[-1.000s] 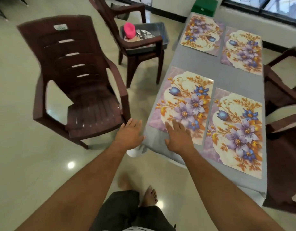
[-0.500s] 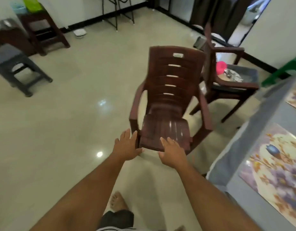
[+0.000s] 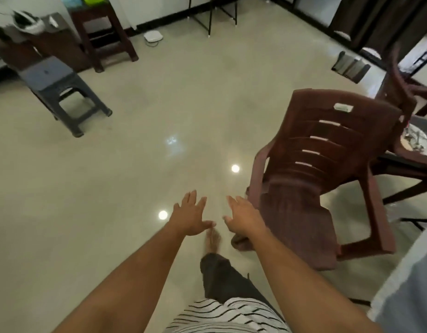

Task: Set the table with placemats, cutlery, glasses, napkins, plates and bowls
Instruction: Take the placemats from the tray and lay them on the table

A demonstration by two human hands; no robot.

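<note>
Head view: the only camera, looking down over both arms at a shiny floor.
Left hand (image 3: 190, 216): released, fingers spread and straight, held out over the floor and holding nothing.
Right hand (image 3: 242, 218): released too, fingers straight, empty, just beside the front left corner of the chair (image 3: 320, 179); contact cannot be told.
Worktop (image 3: 409, 284): only a grey-clothed corner shows at the lower right edge, behind and to the right of both hands. No placemat can be seen from here.
Tableware: a second chair (image 3: 409, 97) at the far right carries a tub (image 3: 421, 145) with shiny metal pieces, probably cutlery and plates; it is blurred and cut by the frame edge.
Key relation: the tub lies ahead and well to the right of the hands, beyond the near chair. The right hand is the nearer one. The tub's long axis cannot be told, since most of it is out of frame.
In the way: the near chair stands between the hands and the tub, so a straight reach looks blocked; my guess is the person must step round it or turn right first.
Around: a grey stool (image 3: 61, 92) and a brown stool (image 3: 104, 37) stand well apart at upper left, and a bare foot (image 3: 213, 239) shows below the hands.
Stage: likely a walk to fetch the next items.
</note>
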